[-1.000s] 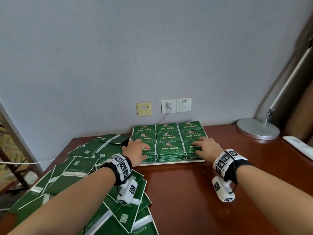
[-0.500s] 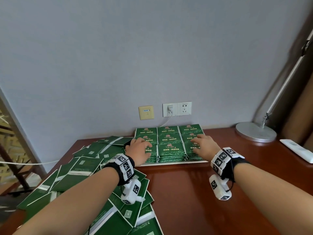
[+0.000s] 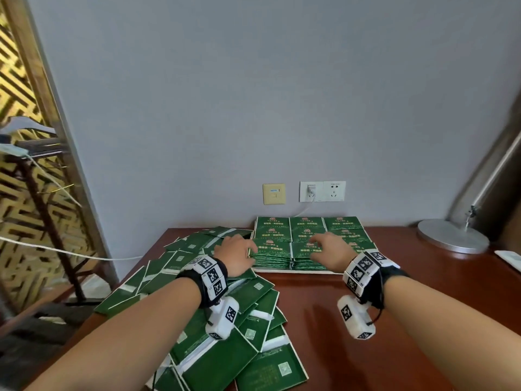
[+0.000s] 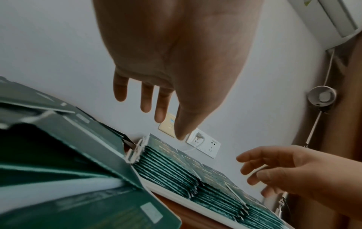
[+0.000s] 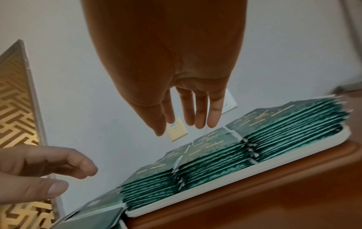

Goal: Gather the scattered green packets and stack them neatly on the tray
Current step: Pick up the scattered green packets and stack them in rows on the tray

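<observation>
Green foil packets, stacked (image 3: 308, 241): printed square sachets in a three-by-three grid of piles, filling the shallow white rectangular tray (image 3: 296, 271) at the back of the table, close under the wall sockets (image 3: 322, 191). The piles sit edge to edge, which likely keeps each column from sliding.

Green packets, scattered (image 3: 225, 328): larger flat green sleeves with white strips, fanned and overlapping across the left side of the reddish-brown wooden table (image 3: 394, 334), their nearest edges touching the tray's left end. This is the stock you have yet to gather.

Left hand (image 3: 236, 255): you hold it at the tray's front-left corner, just above the nearest pile. Its fingers (image 4: 146, 99) hang straight and slightly spread, holding nothing, as the left wrist view shows.

Right hand (image 3: 329, 251): you hold it over the front middle piles. Its fingers (image 5: 199, 111) point down, close together and empty, just clear of the top packets in the right wrist view. With one hand at each side, you seem placed to square or press the piles, though contact cannot be confirmed.

Round silver lamp base (image 3: 452, 235): on the table, well to the right of the tray.

Judgement: the tray looks full; much loose stock remains, so the task appears only partly done.
</observation>
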The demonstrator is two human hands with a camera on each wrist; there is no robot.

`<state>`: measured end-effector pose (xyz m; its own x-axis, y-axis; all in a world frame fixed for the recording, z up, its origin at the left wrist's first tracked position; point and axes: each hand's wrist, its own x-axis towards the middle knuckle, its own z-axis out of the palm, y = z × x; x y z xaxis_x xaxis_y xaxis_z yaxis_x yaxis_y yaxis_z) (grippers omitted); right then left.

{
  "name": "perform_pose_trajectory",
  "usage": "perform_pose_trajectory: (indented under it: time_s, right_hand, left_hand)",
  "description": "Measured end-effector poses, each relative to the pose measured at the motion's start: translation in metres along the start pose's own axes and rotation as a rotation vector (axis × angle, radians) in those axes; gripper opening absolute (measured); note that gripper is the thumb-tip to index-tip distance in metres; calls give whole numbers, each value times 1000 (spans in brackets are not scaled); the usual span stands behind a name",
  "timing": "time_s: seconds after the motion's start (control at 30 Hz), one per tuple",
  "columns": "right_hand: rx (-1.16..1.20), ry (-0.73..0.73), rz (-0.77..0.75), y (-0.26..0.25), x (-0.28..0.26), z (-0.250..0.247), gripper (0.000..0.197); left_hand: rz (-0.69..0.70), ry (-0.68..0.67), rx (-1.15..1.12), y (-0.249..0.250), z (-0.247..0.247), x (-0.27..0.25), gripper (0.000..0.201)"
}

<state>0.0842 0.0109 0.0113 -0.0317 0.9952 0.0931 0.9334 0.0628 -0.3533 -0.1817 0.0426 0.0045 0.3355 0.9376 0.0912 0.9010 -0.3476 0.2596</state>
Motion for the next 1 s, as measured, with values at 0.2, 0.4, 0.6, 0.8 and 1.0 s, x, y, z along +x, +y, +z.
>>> perform_pose_trajectory:
  time_s: [0.2,0.4,0.6,0.8,1.0]
  right_hand:
    - [-8,-121,-41,-45,7,26,51]
    - [-60,-282,-74,-80,12,61,55]
    - [-89,-384,-1,-93,13,81,46]
    - [-43,-392,56,-98,20,91,41]
    - [28,-356,106,-97,24,95,33]
  left_hand:
    - [-76,-34,-5,-34,-7,-29,27]
    - [-115,-59,-2,-54,-8,-55,27]
    - [-129,-73,-18,-68,-7,-69,28]
    - [-138,-92,-48,-75,-7,-74,26]
    - [-126,-87,-58,-71,-5,-71,28]
